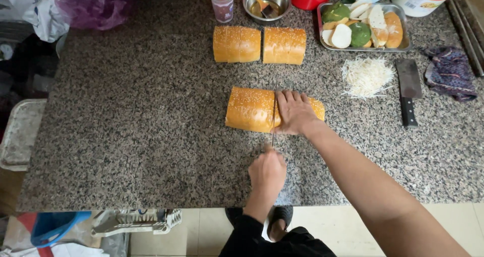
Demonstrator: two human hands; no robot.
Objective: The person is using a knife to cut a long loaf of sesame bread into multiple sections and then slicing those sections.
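Showing a sesame-topped bread loaf [250,109] lying near the middle of the speckled stone table [126,136], its long axis running left to right across the view. The right hand [294,112] presses flat on the loaf's right portion, fingers spread and pointing away from the person, palm down on the crust; it pins the bread rather than closing around it. The left hand [267,172] sits nearer the person, just in front of the loaf, closed around the handle of a knife [273,120]. The thin blade runs straight away from the person, crossing the loaf's long axis at a right angle, immediately beside the left edge of the right hand's fingers. The blade thus divides the loaf into a larger left part and a shorter right part under the palm; how deep it sits in the crumb cannot be told.

Farther back lie two more loaves [259,45] side by side, already marked by slice lines. To the right are a metal tray [406,45] of cut bread and green pieces, a heap of shredded white food [367,76], a cleaver [408,88] and a dark cloth [450,71]. A steel bowl [266,1] and a plastic cup [222,4] stand at the far edge.
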